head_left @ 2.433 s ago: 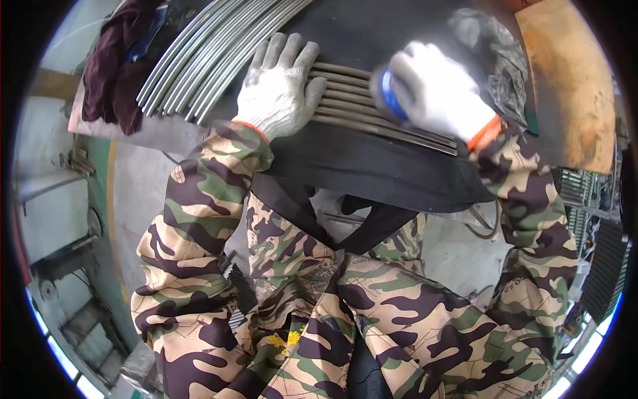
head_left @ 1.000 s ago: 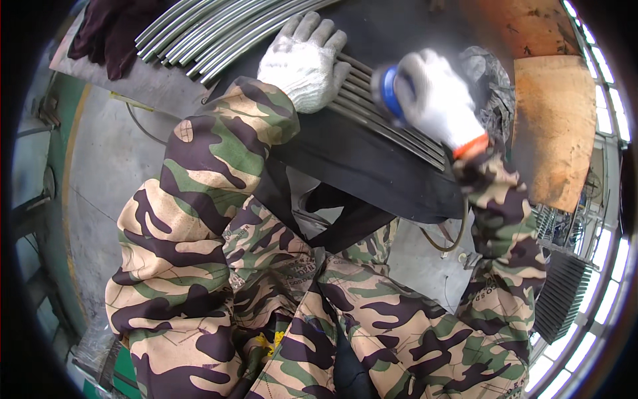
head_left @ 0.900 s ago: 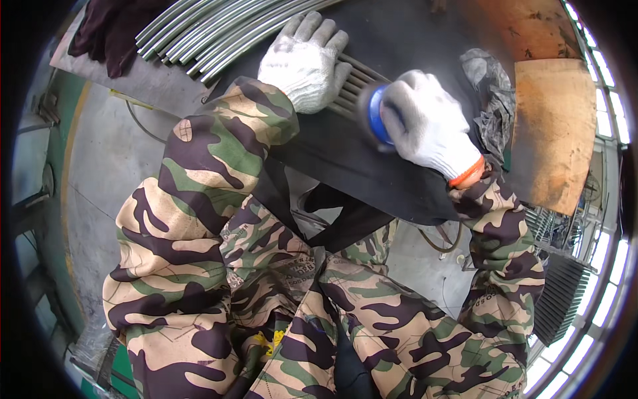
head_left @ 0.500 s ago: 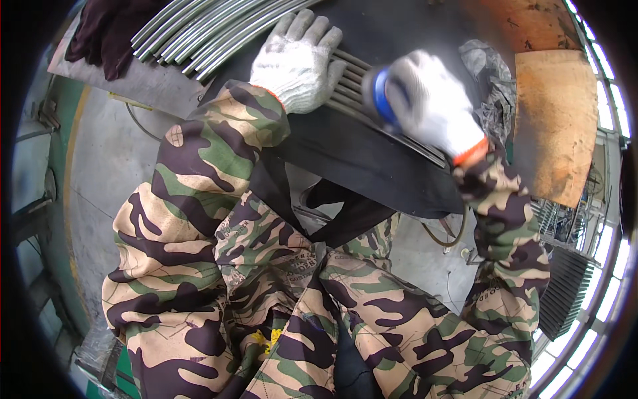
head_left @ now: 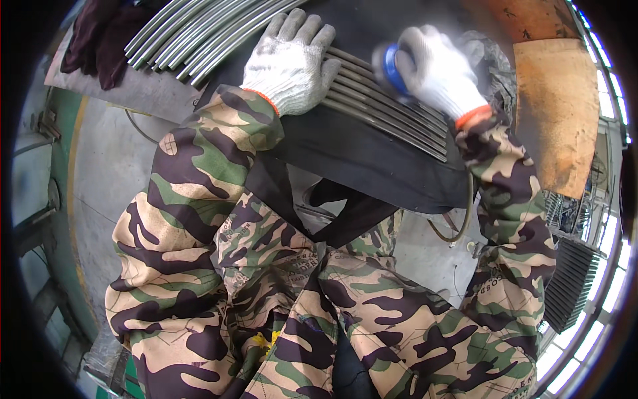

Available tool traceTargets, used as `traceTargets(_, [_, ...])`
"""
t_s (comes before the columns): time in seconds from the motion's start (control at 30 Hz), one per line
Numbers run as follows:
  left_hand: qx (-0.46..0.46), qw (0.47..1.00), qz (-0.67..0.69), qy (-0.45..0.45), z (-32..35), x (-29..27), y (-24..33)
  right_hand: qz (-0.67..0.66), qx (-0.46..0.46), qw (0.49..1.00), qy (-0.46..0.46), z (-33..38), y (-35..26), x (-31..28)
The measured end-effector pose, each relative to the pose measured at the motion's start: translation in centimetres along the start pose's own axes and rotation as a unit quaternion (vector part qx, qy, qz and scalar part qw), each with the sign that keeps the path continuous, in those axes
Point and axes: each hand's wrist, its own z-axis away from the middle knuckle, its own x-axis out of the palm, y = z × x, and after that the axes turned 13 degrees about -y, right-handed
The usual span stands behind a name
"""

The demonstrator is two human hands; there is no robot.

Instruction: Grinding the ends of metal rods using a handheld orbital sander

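Note:
My left hand [head_left: 287,65], in a white knit glove with an orange cuff, lies flat with fingers stretched over the left ends of a row of dull grey metal rods [head_left: 392,118]. They lie side by side on a black sheet [head_left: 372,159]. My right hand [head_left: 435,70], gloved the same way, is closed around a round tool with a blue band [head_left: 393,70], like a palm sander. It is blurred and sits at the far side of the rods, toward their right half. Whether its underside touches them cannot be seen.
Shiny metal rods [head_left: 193,36] lie bunched at the far left, near a dark maroon cloth [head_left: 100,43]. Crumpled grey plastic [head_left: 502,73] sits beyond my right hand, beside a stained brown board [head_left: 557,113]. A hose [head_left: 452,239] hangs below the sheet's near right edge.
My right hand and the blue-banded tool have moved away from me and slightly right, uncovering more of the rods' right ends. My left hand stays flat, shifted slightly left in view.

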Motion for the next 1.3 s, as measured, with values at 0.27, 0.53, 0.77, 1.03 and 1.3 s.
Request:
traceTargets(0.27, [0.017, 0.999, -0.038, 0.008, -1.4, -0.2, 0.0, -0.003, 0.015, 1.000, 0.021, -0.2, 1.7, -0.5])
traceTargets(0.53, [0.030, 0.998, -0.055, 0.019, -1.7, 0.1, -0.4, -0.010, -0.029, 0.999, 0.028, 0.4, 1.2, 0.1])
traceTargets(0.77, [0.014, 0.998, -0.067, 0.011, -2.3, 0.4, -0.5, -0.022, -0.103, 0.993, 0.055, 2.0, -1.4, 0.0])
traceTargets(1.03, [0.027, 0.996, -0.081, 0.011, -2.8, 0.5, -0.9, -0.024, -0.078, 0.995, 0.052, 1.6, -0.9, 0.5])
traceTargets(1.3, [0.036, 0.994, -0.102, 0.003, -3.2, 0.7, -1.7, -0.030, -0.020, 0.997, 0.061, 0.4, 0.0, 0.3])
